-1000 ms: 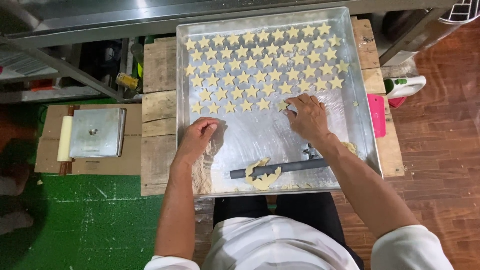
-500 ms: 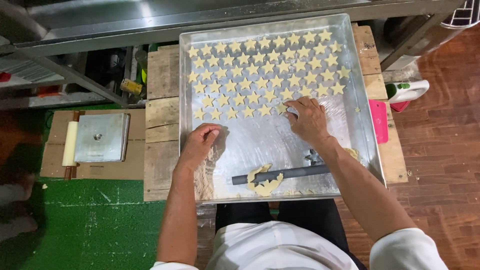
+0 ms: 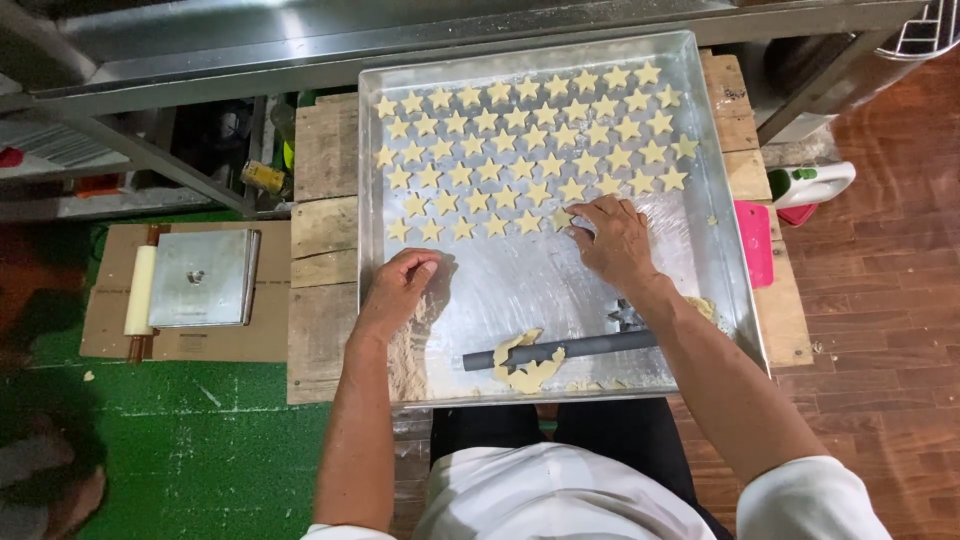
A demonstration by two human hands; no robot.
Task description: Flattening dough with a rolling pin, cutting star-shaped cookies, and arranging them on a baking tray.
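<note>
Your right hand (image 3: 618,238) lies palm down on the large square silver metal baking tray (image 3: 700,250), its fingers spread a little and the fingertips pressing on a pale star-shaped dough piece (image 3: 562,218) at the near end of the rows of pale dough stars (image 3: 530,140) that fill the far half of the tray. Whether those fingers pinch the star or only rest on it, you cannot tell from this view. Your left hand (image 3: 400,285) sits at the tray's left edge, fingers curled loosely inward, with nothing seen in its grasp. Near you on the tray lies a dark grey rod-shaped roller (image 3: 590,347) with a scrap of leftover pale dough (image 3: 525,368) across it, and a small metal star cutter (image 3: 626,316) just beside your right wrist. The tray rests on a worn wooden plank table (image 3: 325,230). To the left, on brown cardboard (image 3: 215,340) over green flooring, sits a small square metal plate (image 3: 200,277) beside a cream rolling pin (image 3: 139,290).
</note>
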